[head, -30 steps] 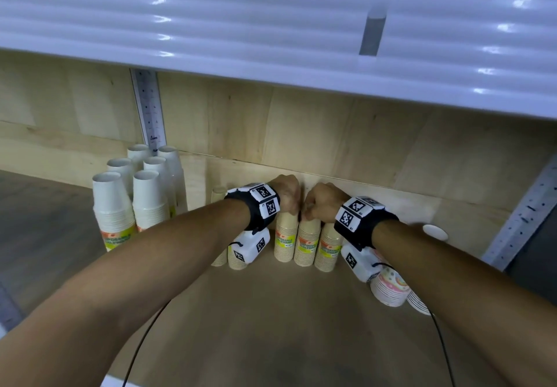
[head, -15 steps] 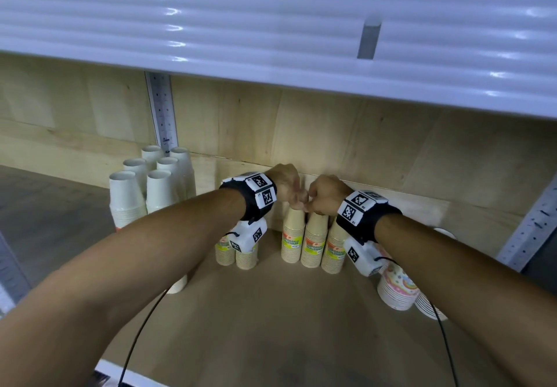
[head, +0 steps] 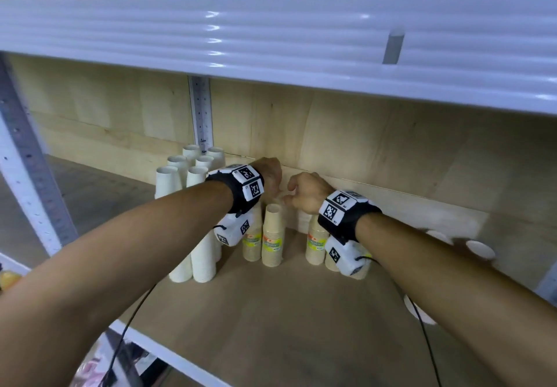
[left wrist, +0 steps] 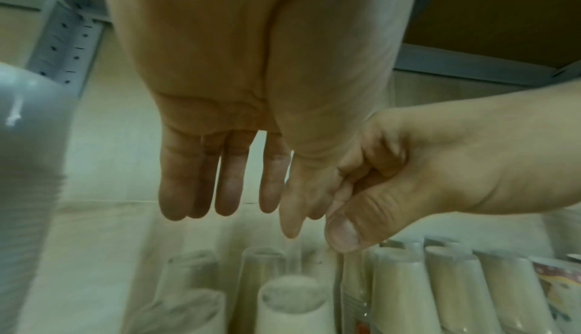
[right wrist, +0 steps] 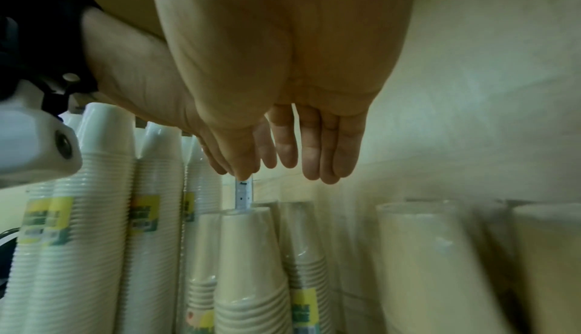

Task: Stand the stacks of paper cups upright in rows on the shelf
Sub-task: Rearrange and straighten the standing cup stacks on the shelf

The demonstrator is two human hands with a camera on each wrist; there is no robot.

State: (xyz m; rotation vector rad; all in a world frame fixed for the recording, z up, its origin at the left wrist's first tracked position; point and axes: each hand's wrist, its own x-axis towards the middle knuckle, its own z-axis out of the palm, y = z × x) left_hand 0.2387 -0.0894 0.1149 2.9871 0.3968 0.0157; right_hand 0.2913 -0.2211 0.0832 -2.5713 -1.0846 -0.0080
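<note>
Hands (head: 271,175) hover over three tan cup stacks (head: 272,235).

Right hand (right wrist: 283,120), fingers straight, above upright cup stacks (right wrist: 248,265).

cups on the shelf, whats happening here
A person is lining up stacks of paper cups on a wooden shelf. Both hands hover just above the brown cup stacks near the back wall, holding nothing: the left hand has straight fingers, the right hand hangs loose. The brown stacks stand upright in rows, with taller white cup stacks upright to their left. More cups lie at the right edge, blurred.
</note>
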